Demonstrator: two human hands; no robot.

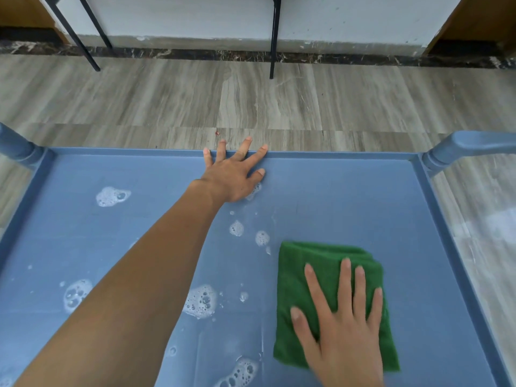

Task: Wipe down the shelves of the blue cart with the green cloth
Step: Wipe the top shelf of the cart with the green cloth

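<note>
The blue cart's top shelf (349, 196) fills the lower half of the view, with a raised rim all round. A folded green cloth (312, 275) lies flat on its right part. My right hand (340, 325) presses palm-down on the cloth with the fingers spread. My left hand (234, 174) reaches across to the far rim, fingers apart and resting over the edge, holding nothing. Patches of white soap foam (201, 301) dot the left and middle of the shelf; the part right of the cloth looks free of foam.
Blue cart handles stick up at the far left corner (16, 146) and far right corner (460, 148). Beyond the cart is grey wood-look floor (251, 101), then black metal legs (275, 37) against a white wall.
</note>
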